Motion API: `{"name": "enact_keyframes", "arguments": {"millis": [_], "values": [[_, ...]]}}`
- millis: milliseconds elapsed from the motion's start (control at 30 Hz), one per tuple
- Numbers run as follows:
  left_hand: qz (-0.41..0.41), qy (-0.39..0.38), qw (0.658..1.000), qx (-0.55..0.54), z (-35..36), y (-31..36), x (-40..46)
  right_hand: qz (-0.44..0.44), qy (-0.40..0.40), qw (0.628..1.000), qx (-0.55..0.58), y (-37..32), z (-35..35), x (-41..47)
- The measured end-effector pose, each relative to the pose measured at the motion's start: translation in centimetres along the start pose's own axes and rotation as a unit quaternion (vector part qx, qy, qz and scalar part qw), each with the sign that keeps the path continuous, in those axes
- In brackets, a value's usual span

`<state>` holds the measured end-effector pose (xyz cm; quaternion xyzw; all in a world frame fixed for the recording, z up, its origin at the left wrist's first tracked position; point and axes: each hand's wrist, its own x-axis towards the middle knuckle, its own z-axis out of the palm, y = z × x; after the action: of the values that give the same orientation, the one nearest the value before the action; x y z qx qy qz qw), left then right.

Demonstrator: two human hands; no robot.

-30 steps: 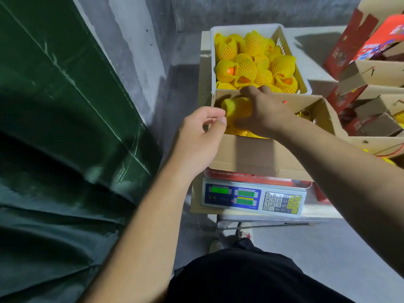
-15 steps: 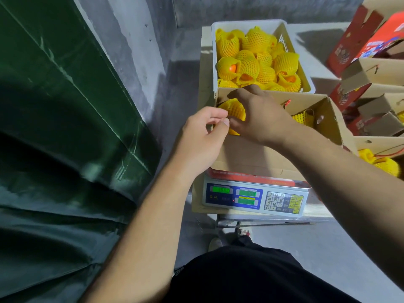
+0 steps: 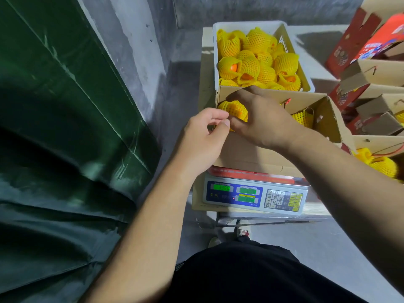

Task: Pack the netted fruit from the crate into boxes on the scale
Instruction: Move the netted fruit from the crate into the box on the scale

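**Now both my hands meet on one netted fruit at the box's near corner**

Right now my right hand (image 3: pixel 260 119) reaches across the cardboard box (image 3: pixel 251 154), which sits on the scale (image 3: pixel 254 195). Its fingers curl over a netted fruit (image 3: pixel 235 109) at the box's 9 o'clock corner, thumb down on the near side. My left hand (image 3: pixel 201 138) comes in from 7 o'clock; thumb and forefinger are pinched together right against that fruit's net, at the box's near-left edge, the other fingers curled under. Whether the pinch has hold of net or of the box edge, I cannot tell.

Deeper in the box, towards 3 o'clock, another netted fruit (image 3: pixel 302 119) shows beside the right-hand wall. At 12 o'clock, just beyond the box's far wall, stands the white crate (image 3: pixel 247 25), heaped with yellow-netted fruit, a few showing orange skin at the net mouth.

On the scale, the green displays are lit, the digits blurred. At 2 o'clock lies a stack of red and brown cartons (image 3: pixel 371 68). At 3 o'clock more netted fruit (image 3: pixel 382 165) lies in another open box. A green tarpaulin (image 3: pixel 54 149) fills the 9 o'clock side.
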<state>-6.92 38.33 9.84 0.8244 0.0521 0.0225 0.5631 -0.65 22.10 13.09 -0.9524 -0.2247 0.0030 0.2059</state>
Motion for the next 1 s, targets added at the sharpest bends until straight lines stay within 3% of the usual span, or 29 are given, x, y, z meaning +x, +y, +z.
{"name": "enact_keyframes", "arguments": {"millis": [367, 733, 867, 1000], "values": [[0.008, 0.009, 1.0, 0.003, 1.2, 0.8, 0.8, -0.006, 0.003, 1.0, 0.028, 1.6, -0.6, 0.1], [0.028, 0.005, 0.999, 0.03, 5.2, 3.2, 5.7, 0.001, 0.014, 0.998, 0.069, 8.3, -2.8, 2.9], [0.007, -0.008, 0.994, 0.113, 6.6, 3.3, 8.1, 0.019, 0.011, 0.999, 0.042, 11.7, -3.9, 5.5], [-0.023, -0.063, 0.938, 0.341, 7.9, 3.1, 9.9, 0.04, -0.017, 0.999, 0.027, 15.0, -4.1, 8.9]]}}
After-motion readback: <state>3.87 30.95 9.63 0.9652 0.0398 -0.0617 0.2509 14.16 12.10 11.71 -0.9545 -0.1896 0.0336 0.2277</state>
